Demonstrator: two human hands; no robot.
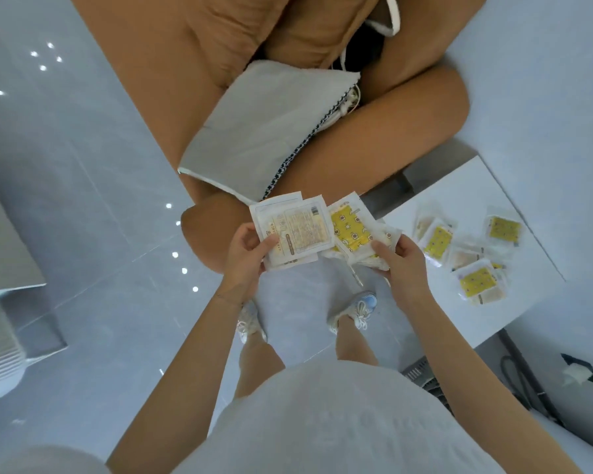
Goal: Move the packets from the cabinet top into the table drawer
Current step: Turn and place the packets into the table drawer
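My left hand (245, 253) grips a stack of pale packets (297, 230) with printed backs facing up. My right hand (403, 260) holds more packets (351, 230), the top one yellow with a small pattern. Both bundles meet in front of me, above the floor. Several more yellow and beige packets (466, 254) lie scattered on the white cabinet top (435, 313) to my right. No drawer is visible.
An orange-brown sofa (374, 155) with a grey cushion (261, 131) stands just ahead. Glossy grey floor tiles (83, 200) spread to the left, with a white unit (0, 302) at the left edge. My sneakers (356, 311) stand beside the cabinet.
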